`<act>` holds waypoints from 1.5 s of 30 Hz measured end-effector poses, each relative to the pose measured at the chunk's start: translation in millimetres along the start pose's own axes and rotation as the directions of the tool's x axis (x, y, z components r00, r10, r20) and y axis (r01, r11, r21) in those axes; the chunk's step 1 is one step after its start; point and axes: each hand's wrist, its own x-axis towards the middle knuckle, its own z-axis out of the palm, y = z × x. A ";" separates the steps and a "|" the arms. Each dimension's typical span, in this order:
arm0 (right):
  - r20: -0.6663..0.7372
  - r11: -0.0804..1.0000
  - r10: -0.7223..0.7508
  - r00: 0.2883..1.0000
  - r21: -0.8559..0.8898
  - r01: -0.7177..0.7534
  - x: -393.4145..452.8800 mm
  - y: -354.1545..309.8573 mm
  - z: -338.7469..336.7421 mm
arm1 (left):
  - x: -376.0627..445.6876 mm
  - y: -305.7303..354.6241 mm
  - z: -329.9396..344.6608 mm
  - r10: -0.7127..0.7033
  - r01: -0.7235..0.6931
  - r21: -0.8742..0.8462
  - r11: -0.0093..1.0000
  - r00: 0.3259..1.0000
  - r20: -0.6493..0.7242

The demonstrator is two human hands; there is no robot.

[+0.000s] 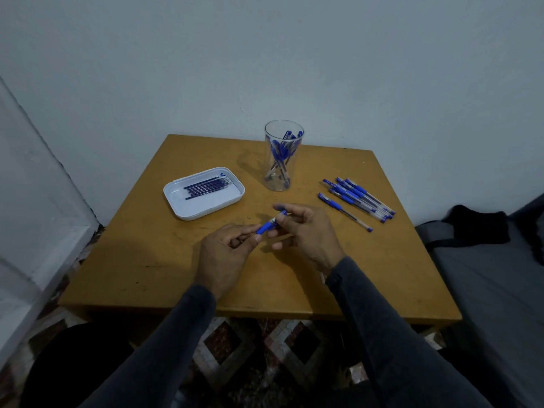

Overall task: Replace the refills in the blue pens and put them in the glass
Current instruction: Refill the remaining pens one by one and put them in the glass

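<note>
Both hands are on one blue pen (271, 224) over the table (147, 260): left hand (226, 254) pinches the grip end, right hand (306, 231) the cap end. Looks like she's mid-twist, hard to tell though. Next: a refill from the tray (179, 207), then the glass (283, 156).

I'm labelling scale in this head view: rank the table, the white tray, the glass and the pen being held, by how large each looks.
Largest to smallest:
1. table
2. white tray
3. glass, smaller in area than the tray, though the gap is modest
4. pen, partly covered by both hands, so its full length is unsure
</note>
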 end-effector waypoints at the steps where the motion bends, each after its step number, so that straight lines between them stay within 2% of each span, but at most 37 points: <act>1: 0.002 1.000 0.004 1.000 -0.004 -0.004 0.0 -0.2 -0.1 | 0.1 -0.2 -0.3 0.000 0.000 0.000 1.000 1.000 0.003; 10: 0.025 0.997 0.016 1.000 -0.078 -0.014 1.8 1.3 3.4 | -0.2 -2.3 -1.7 0.006 -0.007 0.031 1.000 1.000 0.006; 15: 0.022 1.000 0.018 1.000 0.014 -0.019 0.2 1.7 9.1 | 1.3 -2.5 0.4 -0.027 0.027 -0.002 1.000 1.000 0.001; 17: -0.001 1.000 0.003 1.000 0.005 -0.003 -0.4 0.8 12.0 | 2.5 -2.4 1.1 -0.027 0.027 -0.013 1.000 1.000 0.002; 20: -0.108 0.994 -0.074 0.991 -0.092 0.064 1.7 -5.8 14.0 | 5.0 -3.1 1.8 -0.033 0.032 0.012 0.999 0.999 0.022; 23: -0.249 0.956 -0.232 0.940 -0.236 0.173 10.0 -18.7 6.3 | 11.3 -1.2 3.2 -0.019 0.015 0.107 0.994 0.999 0.033; 27: -0.356 0.874 -0.444 0.822 -0.373 0.310 26.2 -43.4 -7.4 | 29.1 3.2 9.0 0.033 -0.074 0.369 0.926 0.993 0.117; 31: -0.486 0.840 -0.538 0.689 -0.381 0.387 48.6 -68.8 -14.6 | 51.0 3.9 21.6 0.061 -0.162 0.455 0.875 0.971 0.230; 34: -0.544 0.832 -0.555 0.630 -0.336 0.442 62.2 -87.9 -16.7 | 67.9 1.4 31.6 0.085 -0.229 0.516 0.826 0.954 0.287; 40: -0.555 0.784 -0.615 0.559 -0.354 0.511 91.5 -110.4 -14.4 | 93.7 -9.0 48.0 0.068 -0.265 0.568 0.779 0.937 0.344; 43: -0.508 0.735 -0.677 0.534 -0.427 0.526 104.2 -114.0 -12.9 | 98.9 -16.4 52.5 0.061 -0.272 0.580 0.768 0.932 0.357; 45: -0.434 0.699 -0.712 0.552 -0.511 0.499 113.1 -110.8 -11.6 | 100.5 -21.0 54.4 0.072 -0.284 0.589 0.756 0.931 0.357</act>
